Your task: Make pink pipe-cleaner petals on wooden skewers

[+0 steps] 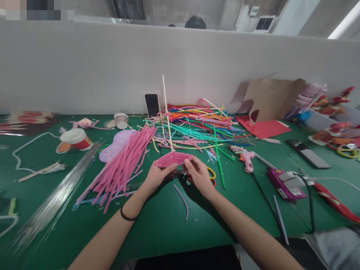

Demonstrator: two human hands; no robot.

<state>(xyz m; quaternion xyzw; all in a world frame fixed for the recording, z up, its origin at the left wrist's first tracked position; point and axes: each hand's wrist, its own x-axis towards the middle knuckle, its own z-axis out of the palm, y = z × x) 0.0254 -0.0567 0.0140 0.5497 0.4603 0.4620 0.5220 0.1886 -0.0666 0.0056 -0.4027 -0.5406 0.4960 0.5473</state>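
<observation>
A flat pink piece made of fuzzy strips (172, 159) is held between both hands, above the middle of the table. My left hand (159, 174) pinches its left part, with the thumb on the near edge. On its right end my right hand (199, 175) closes with thumb and fingers. A pale stick (169, 131) rises behind the piece, and thin wires curve out at its sides. Below the hands, scissors with yellow and red handles (211, 173) are partly hidden. A bundle of pink fuzzy strips (123, 165) lies to the left of my left hand.
Coloured fuzzy strips (202, 125) heap at the back, beside an upright phone (152, 105). At right are a pink glue gun (246, 158), a purple power strip (282, 183) and cables. Wires (60, 191), a purple pad (114, 147) and a paper cup (76, 139) are at left.
</observation>
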